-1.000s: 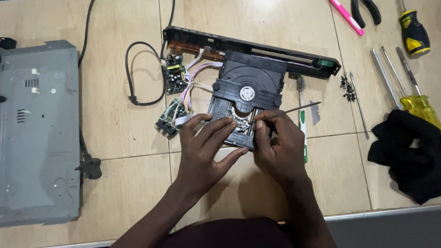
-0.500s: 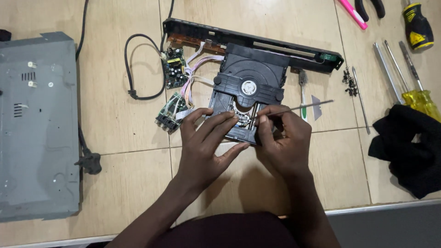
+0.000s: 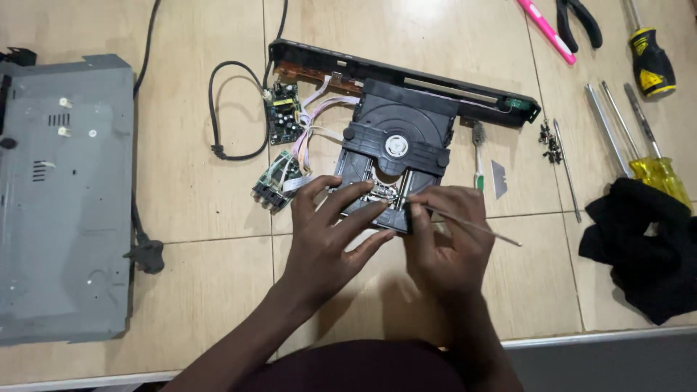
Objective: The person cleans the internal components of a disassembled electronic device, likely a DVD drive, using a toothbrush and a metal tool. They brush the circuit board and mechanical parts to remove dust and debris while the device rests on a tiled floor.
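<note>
A black disc drive mechanism (image 3: 398, 141) lies on the tiled surface, wired by pale ribbon cables to a small green circuit board (image 3: 282, 113) and a second board (image 3: 276, 183). My left hand (image 3: 330, 234) rests on the mechanism's near edge, fingers spread across it. My right hand (image 3: 449, 239) pinches a thin metal tool (image 3: 472, 226) whose tip sits at the mechanism's near part, beside my left fingertips. Behind the mechanism lies a long black front panel (image 3: 406, 78).
A grey metal case cover (image 3: 62, 196) lies at the left with a black power cord (image 3: 145, 250). To the right are a green-handled brush (image 3: 478, 156), a blade (image 3: 499, 180), small screws (image 3: 549, 141), screwdrivers (image 3: 657, 163), pliers (image 3: 581, 22), and a black cloth (image 3: 646, 243).
The view has shifted slightly. My right hand has lowered the tool's free end, so it now slopes down to the right. My left hand stays on the mechanism.
</note>
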